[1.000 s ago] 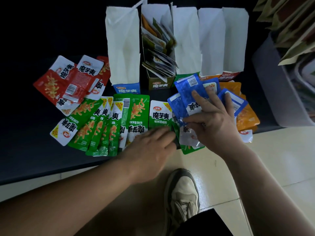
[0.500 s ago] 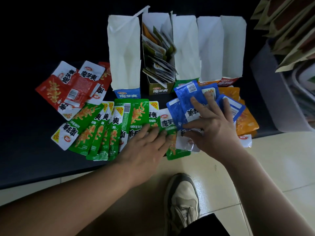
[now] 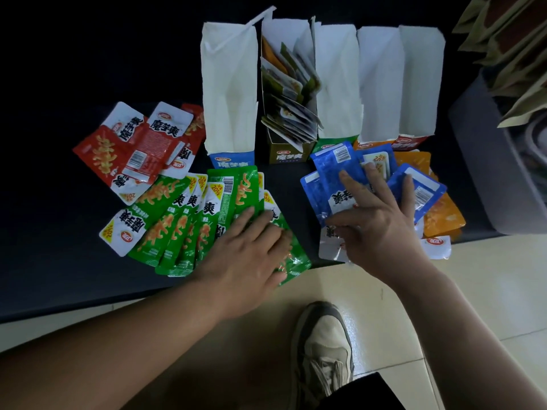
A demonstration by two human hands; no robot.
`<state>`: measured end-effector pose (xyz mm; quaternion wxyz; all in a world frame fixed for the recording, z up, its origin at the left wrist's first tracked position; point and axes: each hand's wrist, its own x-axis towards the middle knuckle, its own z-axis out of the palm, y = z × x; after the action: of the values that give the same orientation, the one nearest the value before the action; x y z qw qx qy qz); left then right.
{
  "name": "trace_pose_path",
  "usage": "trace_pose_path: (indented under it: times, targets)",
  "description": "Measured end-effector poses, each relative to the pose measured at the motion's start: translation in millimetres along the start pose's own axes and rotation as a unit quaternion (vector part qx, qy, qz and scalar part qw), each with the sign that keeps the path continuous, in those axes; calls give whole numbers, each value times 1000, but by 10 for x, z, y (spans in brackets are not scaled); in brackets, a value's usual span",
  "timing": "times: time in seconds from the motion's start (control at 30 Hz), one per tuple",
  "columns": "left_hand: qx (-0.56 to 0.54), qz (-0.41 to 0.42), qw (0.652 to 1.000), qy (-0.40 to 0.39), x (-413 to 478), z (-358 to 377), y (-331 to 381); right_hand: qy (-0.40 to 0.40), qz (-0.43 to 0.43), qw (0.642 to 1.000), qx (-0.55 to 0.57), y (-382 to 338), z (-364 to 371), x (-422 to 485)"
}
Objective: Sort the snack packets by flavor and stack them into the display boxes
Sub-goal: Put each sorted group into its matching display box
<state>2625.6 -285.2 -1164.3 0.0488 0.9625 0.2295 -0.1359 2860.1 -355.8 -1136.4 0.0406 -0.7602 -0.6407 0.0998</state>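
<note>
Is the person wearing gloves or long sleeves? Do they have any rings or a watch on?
No gloves: the left hand and the right hand are both bare. No sleeves show either, right down to the picture's edge. I can see no ring, watch or bracelet on either one.
</note>
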Motion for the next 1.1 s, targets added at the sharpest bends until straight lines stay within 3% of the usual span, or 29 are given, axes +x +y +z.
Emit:
trace_pose_path:
  times: [0.3, 0.47, 0.6, 0.8, 0.93, 1.1]
  targets:
    - [-103, -13, 992, 68, -18, -103, -72, 16, -63, 996, 53, -64, 202, 23]
    - [-130, -122, 978, 105, -594, -126, -494, 30, -61, 998, 15, -331, 242, 61]
    - [-161, -247, 955, 36, -996, 111, -640, 22, -69, 988, 136, -835, 404, 118]
    - [-217, -311, 922, 73, -945, 251, -420, -45, 18, 982, 185, -1125, 590, 130]
    - [-208, -305, 920, 134, -969, 233, -534, -11, 0, 985, 170, -1105, 630, 81]
    - [-240, -385, 889, 61, -998, 338, -683, 31, -19, 984, 173, -1030, 735, 76]
